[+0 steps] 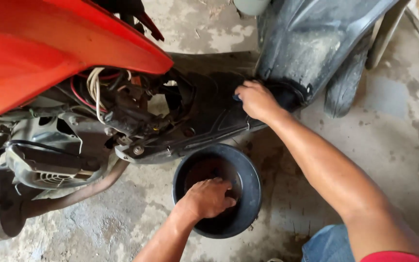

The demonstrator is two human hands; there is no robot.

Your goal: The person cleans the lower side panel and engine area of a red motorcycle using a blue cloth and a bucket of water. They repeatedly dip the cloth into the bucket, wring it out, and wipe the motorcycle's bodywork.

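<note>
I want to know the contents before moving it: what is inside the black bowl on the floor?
The left hand reaches into the black bowl. Its inside looks dark, perhaps wet. The hand covers part of the bottom, so anything under it is hidden.

Scooter body panel (49, 43) – bright red-orange. Footboard (209, 106) and front inner cover (306, 39) – black, dusty grey. Basin (248, 194) black, inside looks dark brown, hard to tell. Wires (93, 87) white and red. Exhaust pipe (88, 191) rusty tan. Floor (394, 111) blotchy grey-beige concrete. Jeans (328, 245) faded blue.
</note>
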